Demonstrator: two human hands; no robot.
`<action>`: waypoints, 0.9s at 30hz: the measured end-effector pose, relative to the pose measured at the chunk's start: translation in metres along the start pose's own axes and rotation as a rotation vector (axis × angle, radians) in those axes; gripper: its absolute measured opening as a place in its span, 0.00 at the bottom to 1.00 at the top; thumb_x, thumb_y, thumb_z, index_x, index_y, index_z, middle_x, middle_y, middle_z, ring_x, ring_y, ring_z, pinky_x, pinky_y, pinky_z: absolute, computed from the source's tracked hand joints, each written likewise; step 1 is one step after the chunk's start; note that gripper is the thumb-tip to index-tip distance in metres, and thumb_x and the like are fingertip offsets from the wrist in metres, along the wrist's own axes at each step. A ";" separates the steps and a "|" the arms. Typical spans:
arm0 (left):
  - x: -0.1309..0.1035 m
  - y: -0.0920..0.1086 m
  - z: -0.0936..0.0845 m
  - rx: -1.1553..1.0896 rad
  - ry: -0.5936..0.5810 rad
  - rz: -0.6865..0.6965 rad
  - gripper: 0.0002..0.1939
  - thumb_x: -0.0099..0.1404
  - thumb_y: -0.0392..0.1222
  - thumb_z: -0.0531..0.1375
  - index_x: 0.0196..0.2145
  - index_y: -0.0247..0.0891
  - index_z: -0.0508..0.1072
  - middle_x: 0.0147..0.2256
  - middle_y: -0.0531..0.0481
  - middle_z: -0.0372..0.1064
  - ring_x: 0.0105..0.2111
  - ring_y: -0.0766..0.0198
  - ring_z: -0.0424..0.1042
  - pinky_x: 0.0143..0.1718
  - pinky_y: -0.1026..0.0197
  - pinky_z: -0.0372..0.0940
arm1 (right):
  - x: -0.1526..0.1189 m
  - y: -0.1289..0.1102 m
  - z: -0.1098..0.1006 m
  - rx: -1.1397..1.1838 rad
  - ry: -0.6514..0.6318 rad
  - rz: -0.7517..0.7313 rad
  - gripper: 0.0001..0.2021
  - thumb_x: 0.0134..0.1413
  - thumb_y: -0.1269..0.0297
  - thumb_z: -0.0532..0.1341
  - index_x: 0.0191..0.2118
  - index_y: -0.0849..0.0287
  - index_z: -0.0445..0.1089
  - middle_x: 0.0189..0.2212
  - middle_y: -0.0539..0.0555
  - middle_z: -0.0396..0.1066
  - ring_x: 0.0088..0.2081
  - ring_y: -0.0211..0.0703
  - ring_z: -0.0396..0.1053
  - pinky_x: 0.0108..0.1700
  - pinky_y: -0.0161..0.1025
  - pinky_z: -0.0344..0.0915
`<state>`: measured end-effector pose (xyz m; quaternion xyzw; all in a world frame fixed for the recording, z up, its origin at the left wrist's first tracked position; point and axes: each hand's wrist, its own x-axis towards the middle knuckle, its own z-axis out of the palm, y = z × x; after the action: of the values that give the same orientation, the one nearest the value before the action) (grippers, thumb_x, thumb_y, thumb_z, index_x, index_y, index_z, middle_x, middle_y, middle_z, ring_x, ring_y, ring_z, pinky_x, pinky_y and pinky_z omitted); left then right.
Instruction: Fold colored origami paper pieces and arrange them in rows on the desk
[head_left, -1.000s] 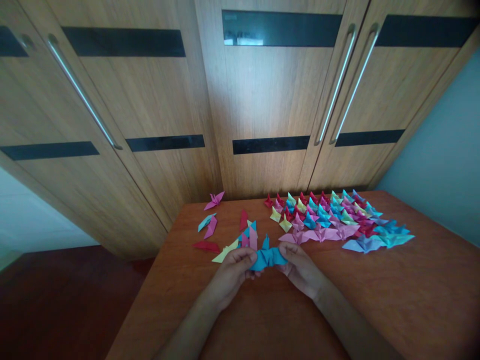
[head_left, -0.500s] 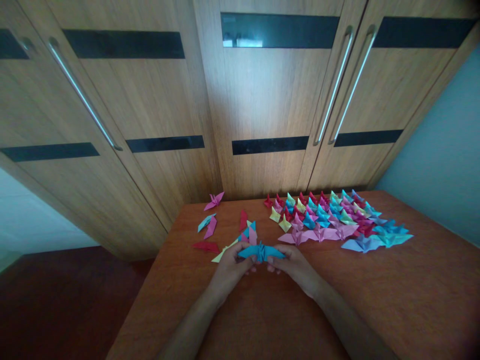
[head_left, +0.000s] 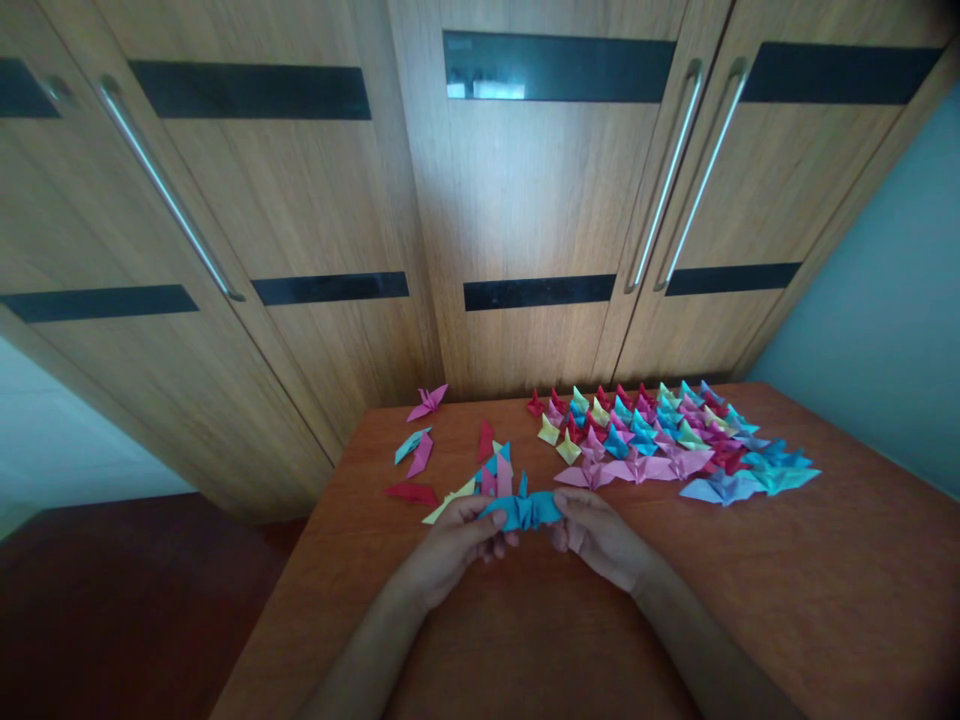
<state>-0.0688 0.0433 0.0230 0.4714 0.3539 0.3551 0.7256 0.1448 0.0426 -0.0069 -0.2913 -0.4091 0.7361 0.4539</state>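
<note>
A blue origami crane [head_left: 525,511] is held up between my two hands, its wings spread sideways and a thin point standing up at its middle. My left hand [head_left: 459,540] pinches the left wing between thumb and fingers. The right wing is pinched by my right hand [head_left: 596,530]. Just behind the crane lie folded paper pieces in pink [head_left: 496,477], blue and pale yellow, partly hidden by my left hand and the crane.
Rows of colourful paper cranes [head_left: 645,435] stand at the back right of the wooden table [head_left: 525,640]. At the left lie a red folded piece [head_left: 412,493], a pink crane [head_left: 427,401] and several other folded papers. A wooden wardrobe [head_left: 525,200] rises behind the table.
The crane has tilted in my hands, so its upright point now shows more. My fingers have shifted along the wings, the left thumb lying further over its wing. The other cranes stay put.
</note>
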 end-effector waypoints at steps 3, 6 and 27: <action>-0.001 -0.001 -0.002 -0.083 -0.028 -0.001 0.13 0.60 0.47 0.63 0.33 0.32 0.72 0.27 0.47 0.72 0.23 0.71 0.66 0.23 0.70 0.57 | 0.000 0.001 -0.001 0.029 -0.014 0.010 0.16 0.51 0.52 0.63 0.27 0.61 0.68 0.19 0.48 0.66 0.21 0.32 0.62 0.25 0.31 0.56; -0.001 -0.001 -0.003 -0.101 -0.035 0.003 0.13 0.60 0.46 0.63 0.32 0.32 0.72 0.26 0.47 0.71 0.23 0.71 0.67 0.23 0.70 0.57 | 0.000 0.002 -0.003 -0.001 0.032 -0.012 0.16 0.50 0.53 0.64 0.25 0.62 0.67 0.17 0.47 0.64 0.19 0.30 0.60 0.24 0.30 0.54; 0.009 -0.004 0.007 0.381 0.178 0.115 0.19 0.59 0.56 0.59 0.29 0.35 0.73 0.26 0.49 0.70 0.23 0.69 0.63 0.21 0.68 0.53 | -0.004 0.008 0.017 -1.169 0.404 -0.609 0.09 0.56 0.60 0.57 0.29 0.58 0.69 0.24 0.50 0.68 0.27 0.36 0.64 0.31 0.32 0.59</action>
<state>-0.0578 0.0463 0.0195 0.5862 0.4495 0.3630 0.5679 0.1296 0.0312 -0.0050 -0.4917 -0.7101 0.1656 0.4760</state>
